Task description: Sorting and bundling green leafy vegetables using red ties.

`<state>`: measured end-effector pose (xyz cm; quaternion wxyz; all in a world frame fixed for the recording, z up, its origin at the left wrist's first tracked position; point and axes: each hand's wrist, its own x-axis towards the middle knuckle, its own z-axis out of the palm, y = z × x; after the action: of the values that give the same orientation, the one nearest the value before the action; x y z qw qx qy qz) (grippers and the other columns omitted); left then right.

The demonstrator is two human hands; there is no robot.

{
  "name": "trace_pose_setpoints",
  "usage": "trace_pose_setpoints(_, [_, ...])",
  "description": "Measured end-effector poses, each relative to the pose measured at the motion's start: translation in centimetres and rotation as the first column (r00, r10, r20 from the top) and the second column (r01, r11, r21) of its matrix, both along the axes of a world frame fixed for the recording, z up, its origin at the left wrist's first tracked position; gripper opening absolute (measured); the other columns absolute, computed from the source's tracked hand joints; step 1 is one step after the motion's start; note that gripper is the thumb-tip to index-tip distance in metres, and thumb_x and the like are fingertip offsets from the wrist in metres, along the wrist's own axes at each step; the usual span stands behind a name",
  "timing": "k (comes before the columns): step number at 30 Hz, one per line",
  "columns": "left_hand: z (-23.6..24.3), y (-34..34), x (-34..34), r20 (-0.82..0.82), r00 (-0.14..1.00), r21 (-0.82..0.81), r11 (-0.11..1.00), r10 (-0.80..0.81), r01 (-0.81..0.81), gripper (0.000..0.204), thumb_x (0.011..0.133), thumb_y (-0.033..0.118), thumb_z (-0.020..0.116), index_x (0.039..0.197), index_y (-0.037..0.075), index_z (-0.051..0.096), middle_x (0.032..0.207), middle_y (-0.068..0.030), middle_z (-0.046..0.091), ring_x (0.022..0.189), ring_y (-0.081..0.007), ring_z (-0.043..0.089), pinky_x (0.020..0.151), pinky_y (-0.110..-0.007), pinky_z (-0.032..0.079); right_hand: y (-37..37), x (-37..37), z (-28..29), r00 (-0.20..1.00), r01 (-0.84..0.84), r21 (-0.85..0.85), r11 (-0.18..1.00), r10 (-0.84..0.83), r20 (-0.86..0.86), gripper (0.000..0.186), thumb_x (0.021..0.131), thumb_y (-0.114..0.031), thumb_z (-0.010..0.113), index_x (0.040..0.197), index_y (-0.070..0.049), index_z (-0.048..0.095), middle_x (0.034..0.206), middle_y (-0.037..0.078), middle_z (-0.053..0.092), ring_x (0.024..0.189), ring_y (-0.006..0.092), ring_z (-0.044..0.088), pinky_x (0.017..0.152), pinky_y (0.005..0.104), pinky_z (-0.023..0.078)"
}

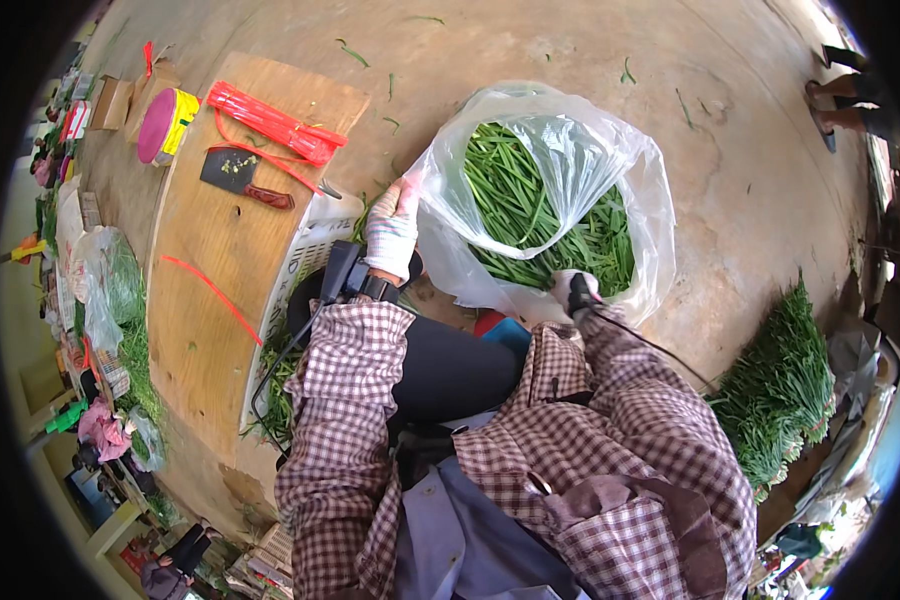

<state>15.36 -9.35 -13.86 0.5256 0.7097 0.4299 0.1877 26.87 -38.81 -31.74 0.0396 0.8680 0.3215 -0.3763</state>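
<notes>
Nearest, checked sleeves (340, 400) cover both forearms, above a dark-clad leg (455, 370). A black box (342, 270) sits at the left wrist, with a cable trailing from it. The gloved left hand (390, 228) has its fingers drawn together, pinching the left edge of a clear plastic bag (655, 205). The gloved right hand (576, 290) is at the bag's near side, against the greens; I cannot tell how its fingers stand. The bag rests in front of the person, its mouth open upward, and long green stalks (505, 180) lie inside.

To the left, a worn wooden board (195, 350) carries a dark-bladed cleaver (232, 170), a bundle of red strips (275, 120) and one loose strip (213, 292). A white crate (282, 310) stands along its edge. The bare, stained floor (750, 230) is scattered with green scraps; a leafy heap (775, 380) lies to the right. Beyond the board are a purple-lidded tub (166, 127) and cardboard boxes (113, 103).

The right fingertips are hidden, a blue object (508, 332) shows only partly beneath the bag, and a bystander's legs (850, 100) are cut off at right. Goods along the left rim are too small and bent to name.
</notes>
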Motion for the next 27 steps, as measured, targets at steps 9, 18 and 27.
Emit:
trace_pose_setpoints(9, [3.5, -1.5, 1.9, 0.191, 0.97, 0.507, 0.861, -0.151, 0.034, 0.051, 0.079, 0.02, 0.069, 0.122, 0.001, 0.048, 0.117, -0.0187, 0.055, 0.107, -0.0319, 0.053, 0.091, -0.038, 0.043, -5.2, 7.5, 28.4, 0.778, 0.226, -0.042, 0.973, -0.206, -0.594, 0.029, 0.078, -0.031, 0.068, 0.089, -0.004, 0.069, 0.061, -0.001, 0.057, 0.054, 0.0079, 0.049, 0.049, 0.0252, 0.04])
trace_pose_setpoints(18, [12.9, -8.7, -0.8, 0.169, 0.646, 0.653, 0.576, -0.744, 0.492, 0.047, 0.078, 0.021, 0.063, 0.122, 0.01, 0.052, 0.105, -0.0074, 0.062, 0.095, -0.0245, 0.06, 0.093, -0.041, 0.043, 4.8, 0.6, 39.3, 0.442, 0.431, 0.417, 0.8, 0.216, -0.871, 0.038, 0.086, -0.039, 0.062, 0.087, -0.002, 0.066, 0.055, -0.001, 0.052, 0.045, 0.0066, 0.045, 0.044, 0.0209, 0.033])
trace_pose_setpoints(27, [27.3, 5.3, -27.2, 0.933, 0.304, 0.052, 0.761, 0.194, -0.647, 0.056, 0.088, 0.041, 0.055, 0.126, 0.001, 0.044, 0.121, -0.0185, 0.05, 0.099, -0.029, 0.054, 0.095, -0.045, 0.04, 17.3, -11.4, 40.0, 0.81, 0.512, 0.854, -0.095, 0.384, -0.443, 0.042, 0.096, -0.038, 0.041, 0.089, 0.0, 0.056, 0.053, -0.001, 0.043, 0.045, 0.0071, 0.037, 0.043, 0.023, 0.028])
